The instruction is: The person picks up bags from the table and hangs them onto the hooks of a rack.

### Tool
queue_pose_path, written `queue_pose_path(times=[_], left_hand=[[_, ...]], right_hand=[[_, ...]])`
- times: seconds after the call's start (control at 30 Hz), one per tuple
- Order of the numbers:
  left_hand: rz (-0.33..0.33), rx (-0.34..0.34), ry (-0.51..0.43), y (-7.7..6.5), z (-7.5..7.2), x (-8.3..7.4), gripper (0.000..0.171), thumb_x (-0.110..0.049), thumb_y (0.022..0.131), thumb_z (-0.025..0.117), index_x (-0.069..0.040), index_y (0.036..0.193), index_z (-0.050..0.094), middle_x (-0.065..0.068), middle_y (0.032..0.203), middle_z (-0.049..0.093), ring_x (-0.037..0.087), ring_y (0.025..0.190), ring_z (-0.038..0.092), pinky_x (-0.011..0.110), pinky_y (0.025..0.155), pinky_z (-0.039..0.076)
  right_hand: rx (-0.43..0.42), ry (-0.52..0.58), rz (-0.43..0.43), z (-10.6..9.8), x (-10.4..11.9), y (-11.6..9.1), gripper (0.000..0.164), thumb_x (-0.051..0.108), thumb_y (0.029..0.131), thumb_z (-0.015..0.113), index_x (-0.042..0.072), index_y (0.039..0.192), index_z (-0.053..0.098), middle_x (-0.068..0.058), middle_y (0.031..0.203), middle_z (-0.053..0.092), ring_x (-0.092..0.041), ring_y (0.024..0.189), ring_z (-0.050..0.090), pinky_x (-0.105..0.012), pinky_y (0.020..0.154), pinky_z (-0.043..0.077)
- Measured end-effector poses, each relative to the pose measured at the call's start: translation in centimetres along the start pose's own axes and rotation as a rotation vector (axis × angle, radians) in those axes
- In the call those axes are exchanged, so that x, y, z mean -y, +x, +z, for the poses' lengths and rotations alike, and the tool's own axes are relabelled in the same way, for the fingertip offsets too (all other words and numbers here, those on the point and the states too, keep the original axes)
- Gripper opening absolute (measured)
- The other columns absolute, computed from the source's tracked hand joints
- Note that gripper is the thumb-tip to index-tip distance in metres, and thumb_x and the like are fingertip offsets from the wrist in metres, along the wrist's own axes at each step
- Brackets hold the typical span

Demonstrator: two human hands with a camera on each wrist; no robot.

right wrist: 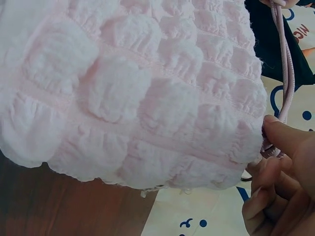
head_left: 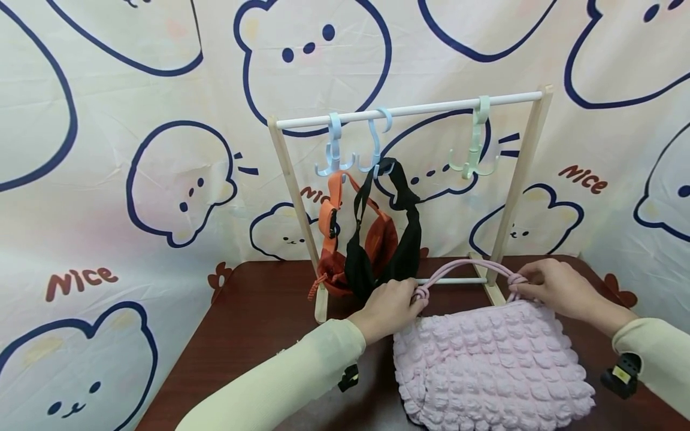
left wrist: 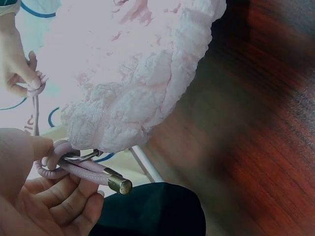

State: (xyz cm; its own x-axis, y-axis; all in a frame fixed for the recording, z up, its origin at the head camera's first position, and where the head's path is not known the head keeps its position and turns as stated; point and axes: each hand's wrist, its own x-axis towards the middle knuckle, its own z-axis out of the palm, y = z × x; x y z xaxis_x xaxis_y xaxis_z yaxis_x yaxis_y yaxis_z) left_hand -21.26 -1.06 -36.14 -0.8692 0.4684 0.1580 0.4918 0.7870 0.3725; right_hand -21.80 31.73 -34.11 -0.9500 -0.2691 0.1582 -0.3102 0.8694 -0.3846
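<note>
A pink puffy quilted handbag [head_left: 490, 365] hangs tilted in front of the rack, low over the table. Its cord handle [head_left: 463, 261] arches up between both hands. My left hand [head_left: 390, 305] grips the knotted cord at the handle's left end; the left wrist view shows the knot, a metal ring and a brass-coloured cord tip [left wrist: 119, 185] by the fingers. With thumb and fingers, my right hand [head_left: 557, 290] pinches the knot at the right end. In the right wrist view the thumb [right wrist: 288, 135] lies against the bag's corner, and part of the knot is hidden.
Behind the bag stands a wooden rack with a white rail [head_left: 409, 111]. Two blue hooks [head_left: 335, 143] and a green hook [head_left: 475, 140] hang from it. An orange bag [head_left: 331, 263] and a black bag [head_left: 401, 257] hang at the left. The brown table [head_left: 259, 311] lies beneath.
</note>
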Motion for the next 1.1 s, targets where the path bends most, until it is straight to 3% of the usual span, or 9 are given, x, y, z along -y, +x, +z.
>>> queue_pose_path(times=[0.23,0.73,1.1], left_hand=[[0.025,-0.036,0.027,0.1,-0.5,0.0,0.027,-0.034,0.101,0.063,-0.010,0.110,0.066,-0.005,0.073,0.059,0.006,0.058,0.051,0.019,0.053,0.040],[0.033,-0.041,0.062,0.3,-1.4,0.1,0.024,-0.035,0.101,0.062,-0.012,0.102,0.064,-0.004,0.073,0.059,0.007,0.057,0.052,0.020,0.052,0.041],[0.043,-0.046,0.067,0.6,-1.9,0.0,0.024,-0.036,0.101,0.062,-0.011,0.101,0.063,-0.005,0.070,0.056,0.006,0.056,0.050,0.019,0.050,0.039]], right_hand=[[0.013,0.009,-0.007,-0.5,0.1,0.1,0.024,0.028,0.093,0.073,0.007,0.103,0.075,-0.003,0.091,0.077,-0.013,0.080,0.068,-0.028,0.062,0.049],[-0.004,0.007,-0.016,-1.0,0.4,0.4,0.022,0.028,0.093,0.074,0.008,0.101,0.075,-0.005,0.092,0.078,-0.017,0.082,0.071,-0.030,0.063,0.051],[-0.042,0.010,-0.061,-1.8,0.7,0.5,0.009,0.025,0.094,0.073,0.016,0.091,0.075,-0.003,0.090,0.078,-0.013,0.081,0.072,-0.026,0.062,0.050]])
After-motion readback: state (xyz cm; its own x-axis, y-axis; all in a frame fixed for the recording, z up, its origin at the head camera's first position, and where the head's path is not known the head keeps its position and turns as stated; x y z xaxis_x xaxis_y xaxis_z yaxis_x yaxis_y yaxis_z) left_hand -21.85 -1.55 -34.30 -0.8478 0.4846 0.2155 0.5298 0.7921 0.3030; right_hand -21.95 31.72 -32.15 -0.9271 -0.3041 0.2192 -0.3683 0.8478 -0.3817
